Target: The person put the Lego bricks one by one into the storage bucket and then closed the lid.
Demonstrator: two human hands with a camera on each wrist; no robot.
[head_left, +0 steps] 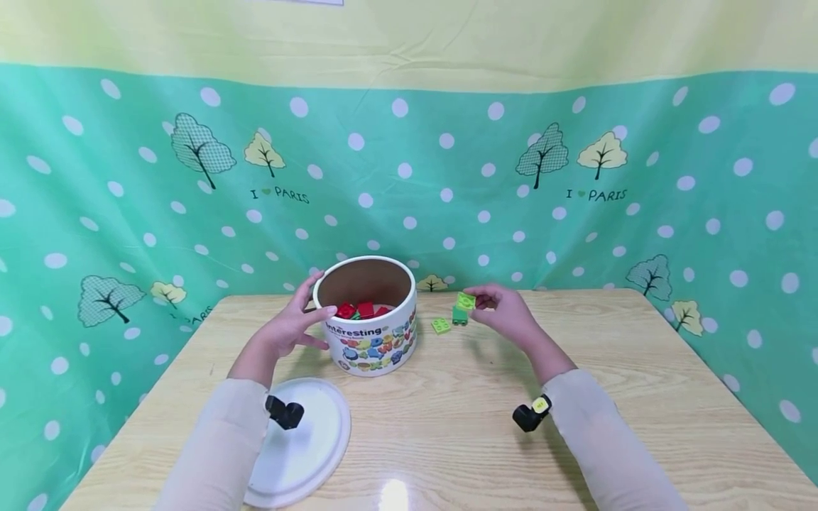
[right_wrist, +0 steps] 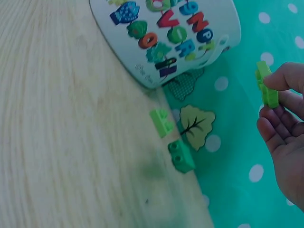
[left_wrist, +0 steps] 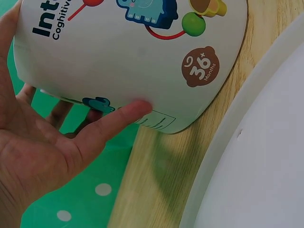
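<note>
My left hand (head_left: 290, 326) holds the left side of a white printed bucket (head_left: 373, 348), its fingers spread around the wall and one digit at the rim. In the left wrist view a fingertip presses the bucket's wall. Red blocks (head_left: 365, 309) and a bit of green show inside the bucket. My right hand (head_left: 505, 310) pinches a light green toy building brick (head_left: 466, 301) between thumb and fingers, raised above the table. Below it a darker green brick (head_left: 459, 316) and another light green brick (head_left: 441, 325) lie close together, right of the bucket.
A round white lid (head_left: 300, 440) lies on the wooden table (head_left: 460, 440) at the front left, beneath my left forearm. Behind the table's far edge hangs a green dotted curtain (head_left: 447, 177) with printed trees.
</note>
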